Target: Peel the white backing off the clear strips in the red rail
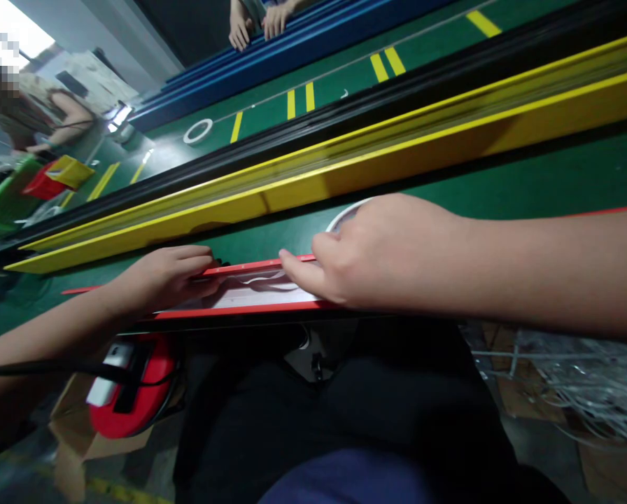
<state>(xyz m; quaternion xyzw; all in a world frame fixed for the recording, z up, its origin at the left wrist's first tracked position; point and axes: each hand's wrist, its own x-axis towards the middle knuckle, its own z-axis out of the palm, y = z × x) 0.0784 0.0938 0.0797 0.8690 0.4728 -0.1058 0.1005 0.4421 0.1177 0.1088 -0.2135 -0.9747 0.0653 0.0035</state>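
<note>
A long red channel (264, 309) with a white inside lies along the near edge of the green table. My left hand (180, 274) is closed over its far rim, with the fingertips reaching inside. A thin white strip (271, 281) runs loosely within the channel between my hands. My right hand (353, 259) is curled around a white roll of tape (339, 219), of which only the curved upper edge shows. Its little finger stretches over the channel's far rim. The right palm and most of the roll are hidden.
Beyond lie a long yellow channel (292, 192), black profiles (334, 129) and blue profiles (303, 45). A white ring (197, 131) rests on the table. Another person's hands (258, 24) touch the blue profiles. Below left, a red stool (129, 418) carries a phone-like object.
</note>
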